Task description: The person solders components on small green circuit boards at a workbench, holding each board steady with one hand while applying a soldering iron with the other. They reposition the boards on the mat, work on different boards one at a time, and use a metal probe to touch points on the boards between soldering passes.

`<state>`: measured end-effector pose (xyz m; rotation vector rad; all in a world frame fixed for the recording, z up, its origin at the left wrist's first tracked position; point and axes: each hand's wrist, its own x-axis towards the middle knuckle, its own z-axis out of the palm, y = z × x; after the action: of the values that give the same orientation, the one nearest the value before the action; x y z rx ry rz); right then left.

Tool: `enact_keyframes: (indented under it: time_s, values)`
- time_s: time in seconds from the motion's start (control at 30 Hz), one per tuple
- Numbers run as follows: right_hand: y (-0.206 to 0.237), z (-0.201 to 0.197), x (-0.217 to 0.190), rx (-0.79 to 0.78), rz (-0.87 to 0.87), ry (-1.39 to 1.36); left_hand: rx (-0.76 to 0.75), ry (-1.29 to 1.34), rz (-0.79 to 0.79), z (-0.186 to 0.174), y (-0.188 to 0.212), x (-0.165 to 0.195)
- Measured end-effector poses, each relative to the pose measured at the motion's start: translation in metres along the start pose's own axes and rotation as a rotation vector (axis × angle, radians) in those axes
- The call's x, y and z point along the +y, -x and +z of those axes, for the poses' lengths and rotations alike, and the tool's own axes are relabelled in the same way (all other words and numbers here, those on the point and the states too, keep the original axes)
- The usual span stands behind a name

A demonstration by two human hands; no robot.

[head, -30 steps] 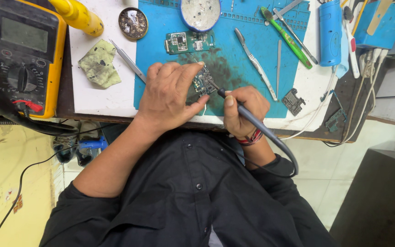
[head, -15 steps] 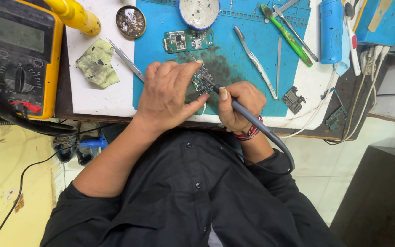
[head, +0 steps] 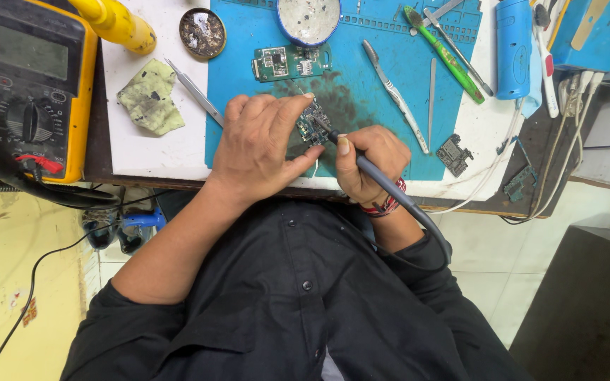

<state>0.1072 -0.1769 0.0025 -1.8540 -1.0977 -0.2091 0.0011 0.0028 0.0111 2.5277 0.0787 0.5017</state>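
Blue mat (head: 390, 85), left hand (head: 262, 148) pinning small board (head: 310, 125), right hand (head: 365, 166) grip clamped on soldering iron (head: 379, 180), tweezers (head: 195, 92) beside.

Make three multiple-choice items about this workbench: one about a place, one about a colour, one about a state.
1. Where is the multimeter?
A. at the left end of the bench
B. on the blue mat
C. on the floor

2. What colour is the work mat?
A. red
B. blue
C. black

3. What does the right hand hold?
A. nothing
B. a toothbrush
C. the soldering iron

Answers:
1 A, it lies far left, off the mat.
2 B, the mat is plainly blue.
3 C, the fingers grip its grey handle, with the tip at the small circuit board under the left hand.
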Motion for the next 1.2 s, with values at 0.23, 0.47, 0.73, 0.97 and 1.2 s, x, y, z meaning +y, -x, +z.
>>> enact_keyframes:
  time_s: [0.23,0.47,0.73,0.97,1.2]
  values:
    - [-0.0006,0.0001,-0.0006,0.003,-0.008,0.000,0.007,0.000,0.003,0.0011,-0.0003,0.0002]
    - [-0.0001,0.0009,0.0005,0.007,-0.007,-0.007,0.004,-0.010,0.002,0.0010,-0.0007,-0.0008]
    - [0.0024,-0.0007,0.0006,0.018,0.020,-0.001,-0.012,0.003,-0.011,0.0004,0.0002,0.0000]
    - [0.0001,-0.0005,-0.0003,-0.003,0.006,0.000,-0.003,0.004,-0.002,0.0006,0.0000,-0.0002]
    - [-0.0006,0.0005,-0.0010,0.007,-0.002,0.002,-0.007,-0.001,-0.002,0.0003,0.0005,0.0000]
